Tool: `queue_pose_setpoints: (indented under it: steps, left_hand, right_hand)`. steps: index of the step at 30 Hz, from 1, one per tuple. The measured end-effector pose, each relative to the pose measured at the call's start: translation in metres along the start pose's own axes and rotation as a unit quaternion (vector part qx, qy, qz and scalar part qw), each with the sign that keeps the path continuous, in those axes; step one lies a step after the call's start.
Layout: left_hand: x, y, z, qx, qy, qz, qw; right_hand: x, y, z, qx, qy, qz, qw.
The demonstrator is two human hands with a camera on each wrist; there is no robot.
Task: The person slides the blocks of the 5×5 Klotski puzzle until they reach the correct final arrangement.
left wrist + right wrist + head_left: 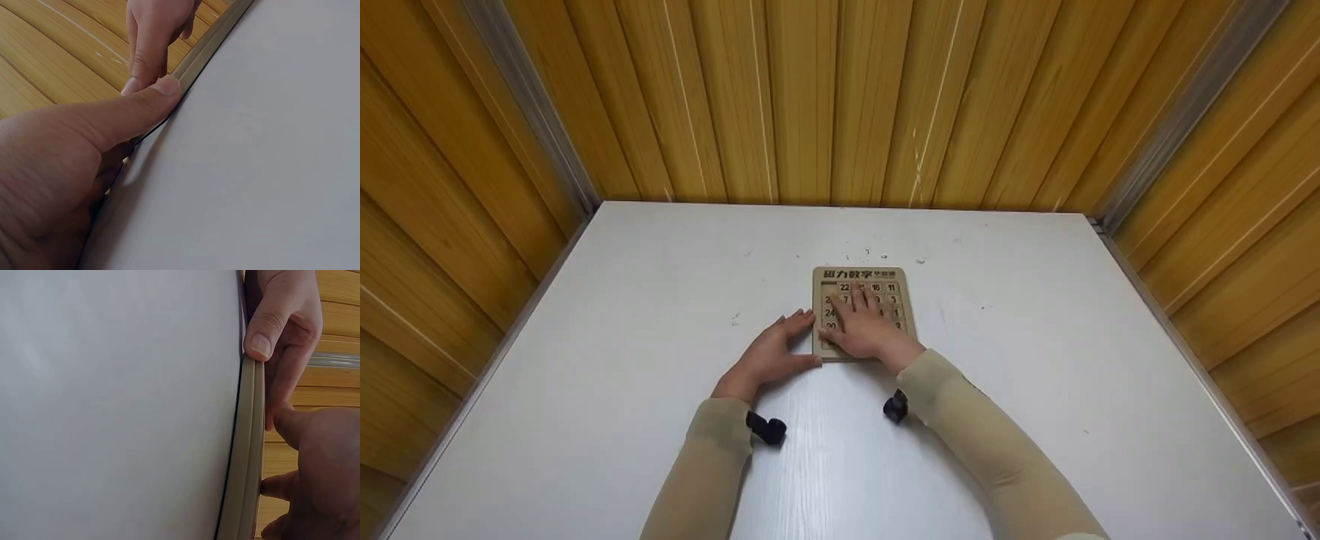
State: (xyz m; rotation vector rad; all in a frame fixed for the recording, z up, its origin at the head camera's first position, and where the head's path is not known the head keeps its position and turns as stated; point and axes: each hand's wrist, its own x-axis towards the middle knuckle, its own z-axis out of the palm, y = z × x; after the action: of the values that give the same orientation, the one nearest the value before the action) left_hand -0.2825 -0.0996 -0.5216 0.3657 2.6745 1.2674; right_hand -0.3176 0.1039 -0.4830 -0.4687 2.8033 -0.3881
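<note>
A wooden number sliding puzzle (819,274) lies flat, with dark numbers on its tiles, printed lettering across its far end and a gap at the far-left corner of its grid. My left hand (769,354) rests at its left side, fingers along the left edge and thumb at the near-left corner. In the left wrist view, the thumb (129,112) lies against the puzzle's edge. My right hand (868,335) lies over the tiles with fingers spread, covering many of the numbers. The right wrist view shows its fingertips (275,485) at the puzzle's top face.
The puzzle lies on a white table (660,262) with small dark marks beyond it. Wood-patterned panels (802,105) stand behind and at both sides, with grey metal posts (521,82) at the corners. Small black devices (769,430) are strapped to both wrists.
</note>
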Motion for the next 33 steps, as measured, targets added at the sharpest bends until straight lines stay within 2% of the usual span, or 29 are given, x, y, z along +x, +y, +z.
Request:
queue_pose_setpoints:
  steps: [4,11,18,33]
  left_hand:
    - [0.0,0.001,0.0,-0.001,-0.001,-0.005,1.0]
    - [-0.001,0.002,0.0,0.0,0.003,-0.005,1.0]
    - [-0.002,0.002,0.0,-0.002,0.005,0.005,1.0]
    - [-0.001,-0.001,0.0,0.004,0.005,0.022,0.9997]
  right_hand:
    - [0.002,0.004,-0.002,0.012,0.008,0.005,1.0]
    - [0.008,0.011,-0.007,0.02,0.03,0.038,0.999]
    - [0.01,0.009,-0.005,0.023,0.025,0.047,0.998]
    - [0.015,-0.01,-0.004,0.023,0.003,0.038,0.999]
